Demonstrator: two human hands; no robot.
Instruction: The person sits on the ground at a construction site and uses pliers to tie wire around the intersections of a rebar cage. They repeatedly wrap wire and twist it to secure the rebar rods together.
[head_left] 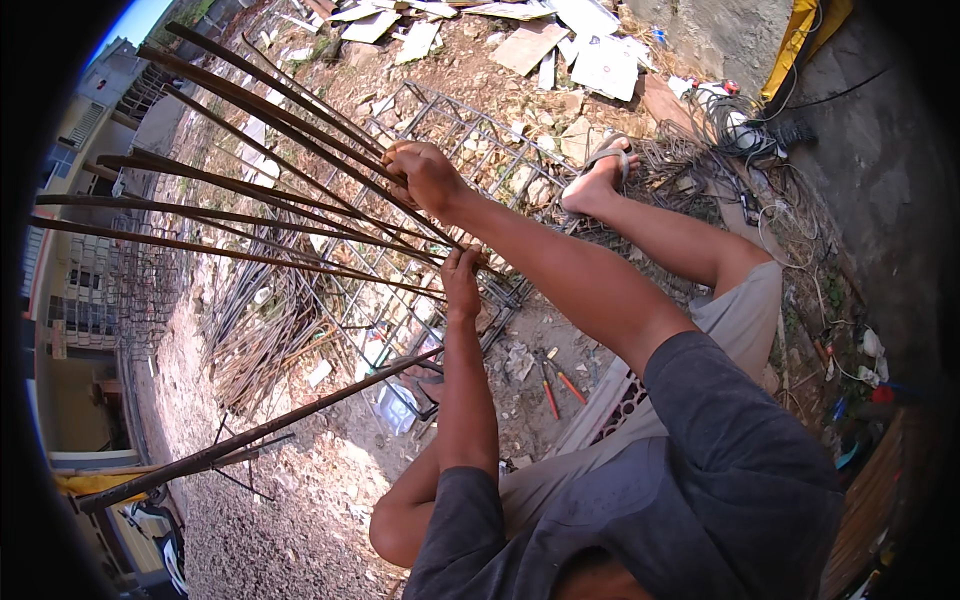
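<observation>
Several long rusty steel rods [250, 215] fan out to the left from a point in front of me. My right hand [425, 175] is closed around the upper rods, the arm stretched out. Lower down, my left hand [461, 280] grips the rods where they come together. Beneath them on the ground lies a rebar cage [470, 135] made of rods and square ties. One more long rod [250, 435] runs from under my left arm down to the lower left. I am seated, with my sandalled foot [598, 178] resting by the cage.
Pliers with orange handles [556, 385] lie on the dirt near my leg. Loose bent ties [260, 345] are piled on the left. Broken boards and rubble [560, 45] lie at the top, and tangled wire [740, 130] at the right. A yellow sheet [800, 35] hangs at the top right.
</observation>
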